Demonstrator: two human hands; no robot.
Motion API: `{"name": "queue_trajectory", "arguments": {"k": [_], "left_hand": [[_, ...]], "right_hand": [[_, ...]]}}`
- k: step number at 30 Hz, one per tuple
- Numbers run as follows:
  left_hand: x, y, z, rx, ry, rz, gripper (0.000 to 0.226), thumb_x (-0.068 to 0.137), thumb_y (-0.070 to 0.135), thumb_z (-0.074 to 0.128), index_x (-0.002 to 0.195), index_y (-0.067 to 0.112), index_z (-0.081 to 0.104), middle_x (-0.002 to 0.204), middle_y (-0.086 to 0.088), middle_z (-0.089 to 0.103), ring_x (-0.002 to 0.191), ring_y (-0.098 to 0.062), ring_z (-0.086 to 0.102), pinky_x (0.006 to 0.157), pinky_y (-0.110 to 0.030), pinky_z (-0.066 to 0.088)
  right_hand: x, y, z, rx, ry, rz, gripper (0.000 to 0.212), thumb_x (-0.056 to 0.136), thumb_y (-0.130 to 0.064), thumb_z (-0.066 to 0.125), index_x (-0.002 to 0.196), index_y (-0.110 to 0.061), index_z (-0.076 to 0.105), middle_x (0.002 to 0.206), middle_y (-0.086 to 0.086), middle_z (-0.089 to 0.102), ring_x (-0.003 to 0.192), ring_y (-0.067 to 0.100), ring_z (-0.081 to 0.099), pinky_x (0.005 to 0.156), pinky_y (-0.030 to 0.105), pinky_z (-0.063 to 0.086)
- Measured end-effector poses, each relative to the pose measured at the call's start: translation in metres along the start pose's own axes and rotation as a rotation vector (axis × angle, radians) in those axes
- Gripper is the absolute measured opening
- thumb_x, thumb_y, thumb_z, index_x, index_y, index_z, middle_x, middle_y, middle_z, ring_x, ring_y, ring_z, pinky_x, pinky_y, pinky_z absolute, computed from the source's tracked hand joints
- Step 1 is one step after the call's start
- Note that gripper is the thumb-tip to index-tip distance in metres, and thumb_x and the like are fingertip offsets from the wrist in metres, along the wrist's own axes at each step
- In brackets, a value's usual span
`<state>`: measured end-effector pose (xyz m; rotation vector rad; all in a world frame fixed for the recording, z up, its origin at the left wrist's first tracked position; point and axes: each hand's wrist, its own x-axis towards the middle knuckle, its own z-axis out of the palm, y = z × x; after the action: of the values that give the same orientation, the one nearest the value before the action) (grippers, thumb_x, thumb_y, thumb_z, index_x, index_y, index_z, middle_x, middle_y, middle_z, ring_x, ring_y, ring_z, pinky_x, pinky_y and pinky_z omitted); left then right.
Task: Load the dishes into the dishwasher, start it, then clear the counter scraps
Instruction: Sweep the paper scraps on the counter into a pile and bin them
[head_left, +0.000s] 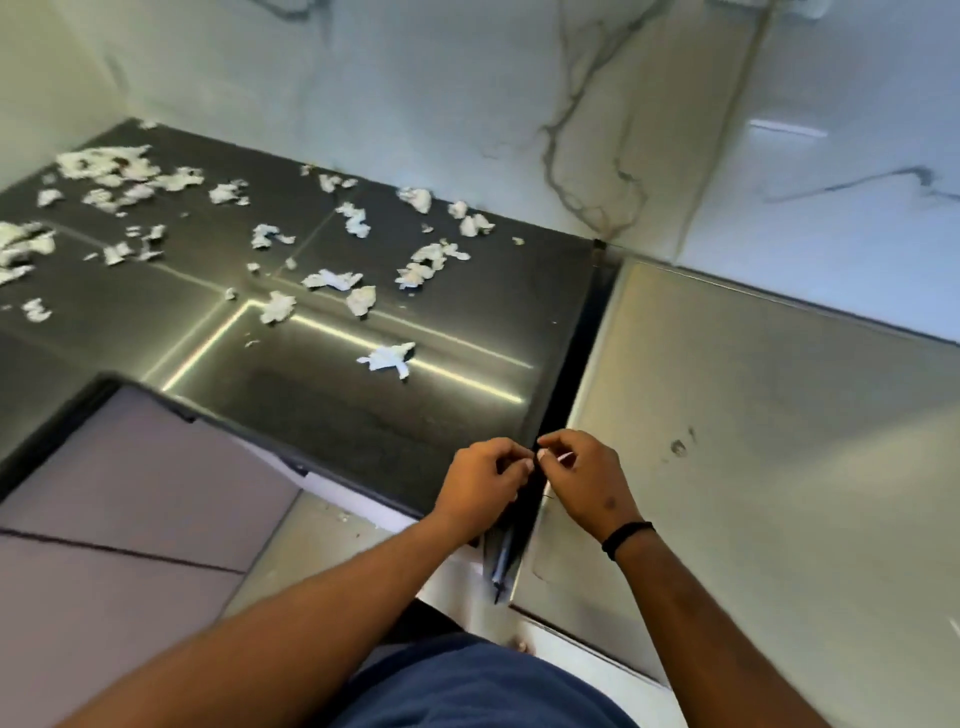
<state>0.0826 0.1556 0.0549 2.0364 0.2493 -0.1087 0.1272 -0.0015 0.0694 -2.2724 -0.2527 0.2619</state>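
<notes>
Scraps of torn white paper (358, 218) lie scattered over the dark polished surface (322, 395), thickest toward its far left corner, with one loose piece (388, 358) lying alone nearer the front. At the front edge both hands meet over the narrow dark gap (566, 374) that separates the dark surface from the steel surface (753, 441) on the right. The left hand (480, 486) has its fingers curled inward, fingertips nearly touching those of the right hand (582, 480). The right hand's grip is narrow, thumb and forefinger pinching a small pale bit (563, 458); what it is cannot be told. Whether the left grip holds anything cannot be told either. A black band (626, 538) circles the right wrist. Behind both surfaces rises a white marbled wall (519, 104) with grey veins. Lower left, below the counter edge, pale cabinet fronts (130, 519) show.
</notes>
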Motion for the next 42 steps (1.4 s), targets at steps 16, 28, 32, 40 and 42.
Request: {"name": "queue_trajectory", "arguments": {"k": [16, 28, 32, 40, 42], "left_hand": [[0.03, -0.082, -0.171, 0.235, 0.574, -0.06, 0.012, 0.094, 0.021, 0.064, 0.1, 0.024, 0.075, 0.092, 0.008, 0.064, 0.081, -0.007, 0.058, 0.075, -0.032, 0.051], [0.093, -0.163, -0.287, 0.55, 0.387, 0.111, 0.014, 0.094, 0.033, 0.064, 0.106, 0.027, 0.068, 0.081, 0.008, 0.063, 0.08, -0.017, 0.064, 0.07, -0.036, 0.054], [0.105, -0.164, -0.287, 0.661, 0.45, 0.105, 0.015, 0.095, 0.041, 0.062, 0.091, 0.026, 0.06, 0.069, 0.005, 0.064, 0.061, -0.019, 0.063, 0.051, -0.029, 0.044], [0.109, -0.163, -0.284, 0.704, 0.478, 0.092, 0.016, 0.098, 0.041, 0.059, 0.097, 0.025, 0.058, 0.066, 0.005, 0.065, 0.056, -0.018, 0.063, 0.047, -0.029, 0.047], [0.108, -0.162, -0.283, 0.709, 0.483, 0.103, 0.017, 0.098, 0.04, 0.058, 0.103, 0.025, 0.06, 0.066, 0.005, 0.064, 0.056, -0.016, 0.063, 0.046, -0.028, 0.047]], "right_hand": [[0.082, -0.104, 0.103, -0.041, -0.236, -0.228, 0.03, 0.091, -0.02, 0.066, 0.12, -0.013, 0.067, 0.112, 0.0, 0.064, 0.095, 0.008, 0.061, 0.081, 0.001, 0.039], [0.149, -0.163, 0.193, -0.377, -0.11, -0.233, 0.039, 0.091, -0.027, 0.065, 0.13, -0.024, 0.064, 0.137, 0.003, 0.049, 0.127, 0.025, 0.041, 0.108, 0.033, 0.036], [0.143, -0.164, 0.208, -0.434, -0.003, -0.294, 0.02, 0.086, -0.014, 0.071, 0.105, -0.017, 0.077, 0.124, 0.007, 0.057, 0.113, 0.031, 0.05, 0.1, 0.037, 0.047], [0.107, -0.151, 0.219, -0.521, -0.022, -0.511, 0.016, 0.086, -0.013, 0.07, 0.099, -0.02, 0.075, 0.117, 0.004, 0.061, 0.095, 0.022, 0.053, 0.078, 0.033, 0.055], [0.105, -0.156, 0.216, -0.503, -0.057, -0.535, 0.021, 0.088, -0.018, 0.061, 0.105, -0.022, 0.073, 0.116, 0.003, 0.06, 0.094, 0.021, 0.053, 0.076, 0.035, 0.054]]}}
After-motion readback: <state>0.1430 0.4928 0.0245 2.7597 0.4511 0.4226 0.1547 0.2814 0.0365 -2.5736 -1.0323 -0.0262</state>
